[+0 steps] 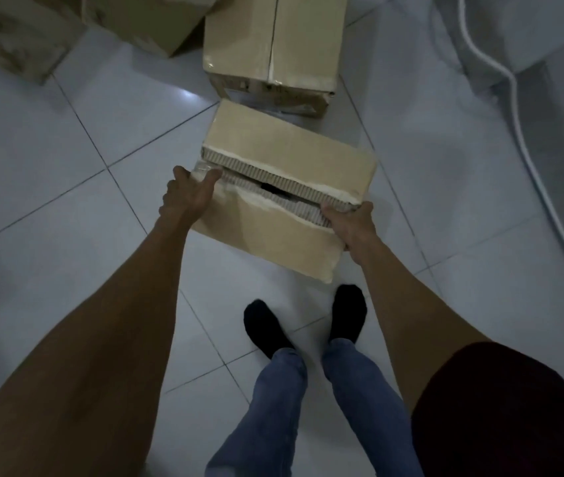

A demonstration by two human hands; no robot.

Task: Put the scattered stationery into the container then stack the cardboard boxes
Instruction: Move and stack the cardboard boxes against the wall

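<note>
We hold the cardboard box by its two ends. Our left hand grips the left end, thumb on the flap edge, and our right hand curls its fingers over the right end. No stationery or container shows, so we judge that part done or out of view; of the stacking, nothing is yet stacked. Just beyond our fingertips a second box lies on the tiled floor, likely the base. Past the left fingers sits a blurred third box. A white cable trails well right of the right fingers; our socked feet stand close by.
</note>
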